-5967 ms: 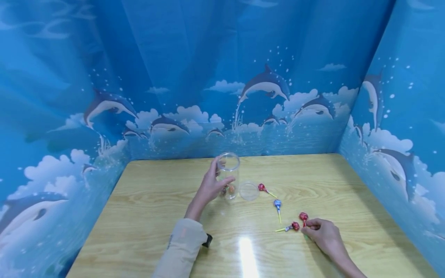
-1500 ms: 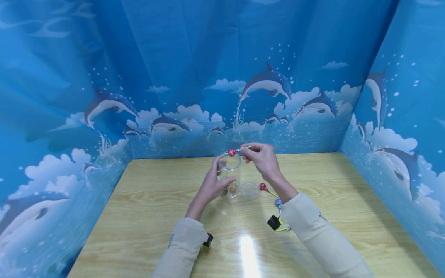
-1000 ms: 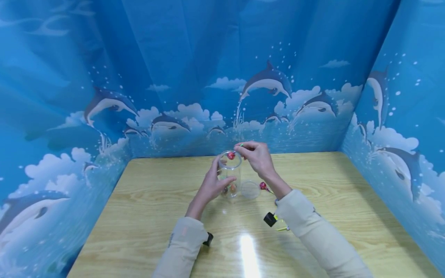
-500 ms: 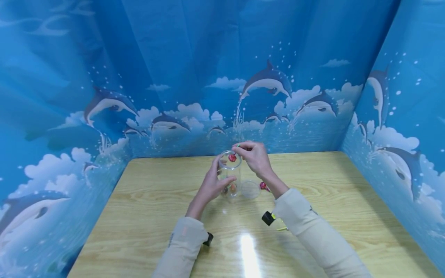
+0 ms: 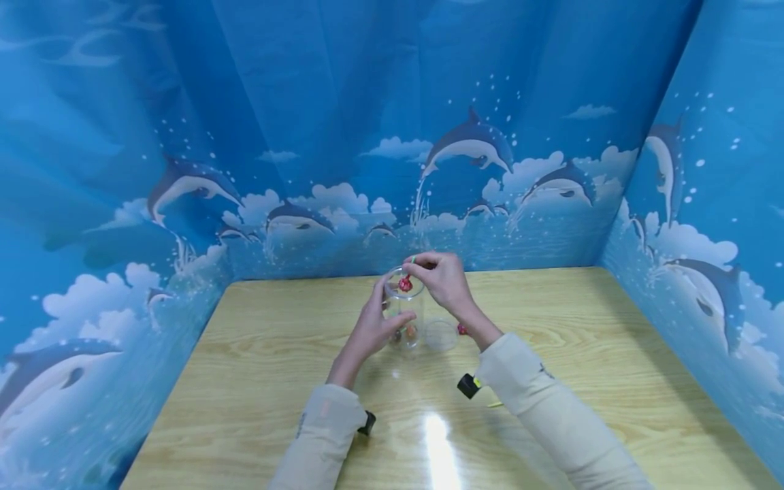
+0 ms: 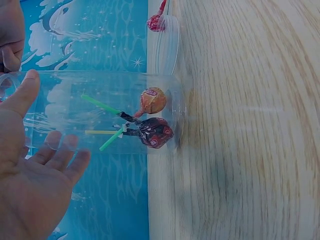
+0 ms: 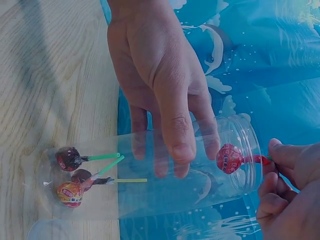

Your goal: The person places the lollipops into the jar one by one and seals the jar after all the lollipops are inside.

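Note:
My left hand (image 5: 375, 327) grips a clear plastic jar (image 7: 165, 200) that stands upright on the table, thumb on one side and fingers on the other. Inside at its bottom lie several wrapped lollipops, among them an orange one (image 6: 153, 101) and a dark one (image 6: 156, 133). My right hand (image 5: 444, 280) pinches a red lollipop (image 7: 229, 159) by its stick, head down within the jar's mouth. Right of the jar, a clear round lid (image 5: 440, 335) lies on the table. Another red lollipop (image 5: 462, 329) lies just past the lid, partly hidden by my right wrist.
The wooden table (image 5: 257, 381) meets a blue dolphin-print curtain (image 5: 343, 136) at the back and sides. A yellow stick (image 5: 495, 405) shows beside my right sleeve (image 5: 551, 408), which hides what lies under it. Black wrist cameras hang below both cuffs.
My right hand picked up a red lollipop from the table's right side, carried it to the jar and lowered its head into the mouth. My left hand has stayed on the jar.

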The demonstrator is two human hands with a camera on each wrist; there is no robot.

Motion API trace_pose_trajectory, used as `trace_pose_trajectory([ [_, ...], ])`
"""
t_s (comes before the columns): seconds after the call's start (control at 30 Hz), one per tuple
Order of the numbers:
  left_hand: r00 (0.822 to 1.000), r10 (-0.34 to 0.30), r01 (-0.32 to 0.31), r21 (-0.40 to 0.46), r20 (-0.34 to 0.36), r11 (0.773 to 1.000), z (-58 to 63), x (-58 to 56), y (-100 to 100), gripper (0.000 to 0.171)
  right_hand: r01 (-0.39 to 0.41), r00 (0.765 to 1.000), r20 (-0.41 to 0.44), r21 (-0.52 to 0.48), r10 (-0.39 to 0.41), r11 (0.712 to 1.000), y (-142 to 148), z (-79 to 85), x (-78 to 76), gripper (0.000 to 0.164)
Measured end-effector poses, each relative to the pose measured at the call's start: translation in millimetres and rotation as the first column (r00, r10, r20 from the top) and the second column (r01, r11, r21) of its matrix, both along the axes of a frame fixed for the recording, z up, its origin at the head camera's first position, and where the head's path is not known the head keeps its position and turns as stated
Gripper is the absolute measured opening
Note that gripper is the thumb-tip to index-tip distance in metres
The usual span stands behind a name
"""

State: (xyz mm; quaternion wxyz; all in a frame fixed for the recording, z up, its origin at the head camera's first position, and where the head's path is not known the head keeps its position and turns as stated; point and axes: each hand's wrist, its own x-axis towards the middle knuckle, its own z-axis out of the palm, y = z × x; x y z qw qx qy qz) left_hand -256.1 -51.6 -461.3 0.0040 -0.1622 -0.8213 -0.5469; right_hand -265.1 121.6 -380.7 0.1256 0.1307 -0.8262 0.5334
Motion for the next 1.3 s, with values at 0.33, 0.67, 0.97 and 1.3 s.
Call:
trace_pose_trajectory([
  [0.33,1.000,-0.012,0.012,0.016,-0.014,1.000,0.6,0.6,0,0.094,0.003,1.000,-0.030,0.021,-0.002,1.000,1,-3.2,-0.6,0.014],
  [0.67,1.000,-0.016,0.017,0.022,-0.021,1.000,-2.2,-0.1,0,0.093,-0.003,0.999,-0.036,0.044,0.005,0.999,5,-8.8,-3.4,0.019],
  [0.97,1.000,-0.006,0.006,0.017,-0.023,1.000,-2.3,0.8,0,0.095,-0.003,1.000,-0.026,0.034,0.004,0.999,8,-10.6,-2.5,0.030],
  [1.3,0.999,-0.010,0.011,0.026,-0.044,1.000,-1.3,-0.6,0,0.096,-0.003,1.000,-0.009,0.009,0.003,1.000,16,-8.2,1.3,0.032],
])
